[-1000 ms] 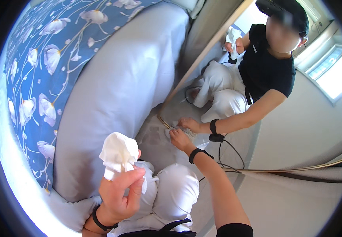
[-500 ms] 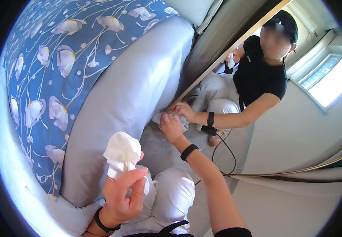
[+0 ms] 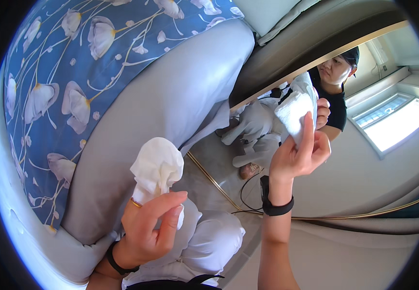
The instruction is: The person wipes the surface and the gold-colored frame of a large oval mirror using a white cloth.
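Note:
My left hand [image 3: 147, 227] is closed around a crumpled white tissue [image 3: 156, 166], held upright low in the view over my white-trousered knees [image 3: 209, 241]. My right hand [image 3: 299, 154], with a black band at the wrist, is raised and pinches a second white tissue [image 3: 296, 108] between fingers and thumb. Right behind that tissue another person's hand [image 3: 323, 112] touches or holds its far side; that person wears a black top and white trousers and crouches opposite me.
A bed with a blue flowered cover [image 3: 74, 72] and a pale grey side [image 3: 166, 121] fills the left. A grey floor with a thin gold strip [image 3: 214, 181] and a black cable [image 3: 248, 186] lies between us. A window [image 3: 388, 121] is at the right.
My right hand has risen from the floor near the other person's hand and now holds a white tissue up high. My left hand has stayed put with its tissue.

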Action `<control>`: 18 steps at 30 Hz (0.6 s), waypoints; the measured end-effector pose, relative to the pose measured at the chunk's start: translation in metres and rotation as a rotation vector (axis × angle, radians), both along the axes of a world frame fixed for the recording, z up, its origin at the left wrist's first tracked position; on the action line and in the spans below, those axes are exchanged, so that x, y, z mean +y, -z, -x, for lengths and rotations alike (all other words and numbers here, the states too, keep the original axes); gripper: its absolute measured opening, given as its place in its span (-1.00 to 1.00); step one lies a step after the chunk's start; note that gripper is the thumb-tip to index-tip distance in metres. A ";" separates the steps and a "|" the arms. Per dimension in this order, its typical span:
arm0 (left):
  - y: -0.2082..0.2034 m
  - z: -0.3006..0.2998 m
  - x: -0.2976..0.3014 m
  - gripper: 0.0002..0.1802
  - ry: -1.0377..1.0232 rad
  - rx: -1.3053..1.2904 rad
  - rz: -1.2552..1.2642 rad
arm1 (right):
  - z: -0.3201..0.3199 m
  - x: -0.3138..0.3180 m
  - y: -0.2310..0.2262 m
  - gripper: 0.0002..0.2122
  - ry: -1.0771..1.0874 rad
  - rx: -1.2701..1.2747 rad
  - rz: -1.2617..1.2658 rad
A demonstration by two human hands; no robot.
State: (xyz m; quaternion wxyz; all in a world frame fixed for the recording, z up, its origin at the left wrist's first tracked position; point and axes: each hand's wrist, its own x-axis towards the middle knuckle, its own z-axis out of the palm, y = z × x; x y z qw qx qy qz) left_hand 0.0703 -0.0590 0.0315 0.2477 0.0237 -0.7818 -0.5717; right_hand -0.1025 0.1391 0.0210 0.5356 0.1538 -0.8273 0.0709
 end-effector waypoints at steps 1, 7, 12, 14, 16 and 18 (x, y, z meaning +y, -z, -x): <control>0.000 0.001 -0.001 -0.78 -0.011 0.017 0.020 | 0.008 0.001 0.004 -0.49 -0.011 0.016 -0.013; 0.001 -0.001 -0.003 -0.78 -0.005 0.040 0.033 | 0.010 -0.012 0.064 -0.51 -0.108 -0.228 -0.273; -0.001 -0.003 -0.007 -0.77 0.005 0.030 0.050 | -0.003 -0.008 0.147 -0.64 -0.258 -0.337 -0.546; -0.007 -0.008 -0.015 -0.76 0.135 -0.066 0.095 | -0.014 -0.004 0.173 -0.65 -0.306 -0.416 -0.615; -0.005 -0.008 -0.014 -0.77 0.133 -0.063 0.091 | -0.025 0.006 0.197 -0.65 -0.350 -0.498 -0.689; -0.001 -0.008 -0.012 -0.77 0.132 -0.057 0.091 | -0.037 0.017 0.222 -0.67 -0.413 -0.601 -0.855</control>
